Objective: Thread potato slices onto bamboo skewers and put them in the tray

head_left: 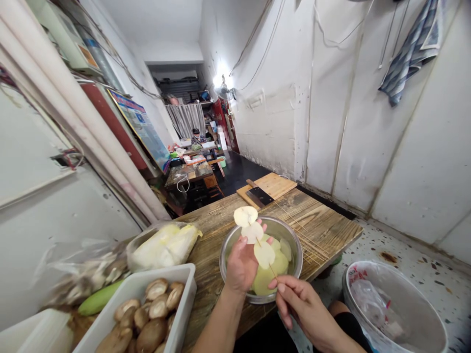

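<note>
My left hand [241, 264] pinches a pale potato slice [252, 232] that sits on a thin bamboo skewer [273, 270]. Two more slices are on the same skewer, one above [245, 215] and one below [264, 254]. My right hand [305, 306] grips the skewer's lower end between thumb and fingers. Both hands hover over a metal bowl [294, 240] that holds more pale slices [268, 277], on a wooden table [221, 220].
A white tub of brown mushrooms [154, 314] and a cabbage in a bag [165, 245] lie at left, with a green vegetable [97, 299]. Several loose skewers [312, 245], a cutting board [274, 185] and a cleaver [259, 195] lie beyond the bowl. A lined bin [393, 304] stands at right.
</note>
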A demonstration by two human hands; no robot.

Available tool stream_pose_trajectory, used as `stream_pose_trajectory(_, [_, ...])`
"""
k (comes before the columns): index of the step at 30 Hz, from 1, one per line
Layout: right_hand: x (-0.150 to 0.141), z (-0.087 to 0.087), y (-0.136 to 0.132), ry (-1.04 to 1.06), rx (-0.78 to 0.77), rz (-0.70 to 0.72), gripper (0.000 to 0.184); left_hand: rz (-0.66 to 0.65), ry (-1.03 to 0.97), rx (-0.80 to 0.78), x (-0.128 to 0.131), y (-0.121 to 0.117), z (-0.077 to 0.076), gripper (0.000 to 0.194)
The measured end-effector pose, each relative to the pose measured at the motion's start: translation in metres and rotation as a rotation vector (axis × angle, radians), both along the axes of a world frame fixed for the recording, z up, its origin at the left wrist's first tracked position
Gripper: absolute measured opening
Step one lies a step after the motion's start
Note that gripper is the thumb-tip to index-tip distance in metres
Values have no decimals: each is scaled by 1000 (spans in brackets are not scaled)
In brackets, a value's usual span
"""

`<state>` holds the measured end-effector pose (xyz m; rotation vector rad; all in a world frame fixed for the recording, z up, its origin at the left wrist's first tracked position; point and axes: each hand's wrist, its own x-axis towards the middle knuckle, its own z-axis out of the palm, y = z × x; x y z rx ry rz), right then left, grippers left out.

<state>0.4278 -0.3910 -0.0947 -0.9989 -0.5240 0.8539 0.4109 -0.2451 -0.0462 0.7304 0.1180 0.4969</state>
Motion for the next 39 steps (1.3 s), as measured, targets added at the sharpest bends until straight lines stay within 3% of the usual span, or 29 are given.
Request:
stream_pose_trajectory(6, [13, 10, 5, 435, 148, 406, 21, -177, -97, 88, -5, 3, -11, 48])
stream_pose_trajectory(10, [16, 11, 7, 430, 166, 369, 36, -220, -141, 80, -8, 7, -20, 65])
stream_pose_trajectory(14, [10, 12, 6, 442, 126, 361, 35, -205, -98, 126, -10, 14, -22, 62])
stream_pose_trajectory(21, [6, 19, 6, 183, -32, 151, 43, -166, -12, 255, -8, 20, -8, 38])
stream_pose_trajectory(24, [6, 19, 5, 4, -120, 5, 44, -142, 72, 278, -7, 24, -7, 40])
stream_pose_trajectory(29, [7, 14, 5, -210, -202, -142, 43, -143, 209, 276, -7, 27, -6, 26])
stream_pose_trajectory(36, [14, 4, 4, -577, -308, -334, 33, -231, 220, 278, -20, 25, -1, 44])
stream_pose_trajectory(39, [16, 4, 4, -691, -343, -365, 31, -202, 230, 236, -25, 21, 4, 41])
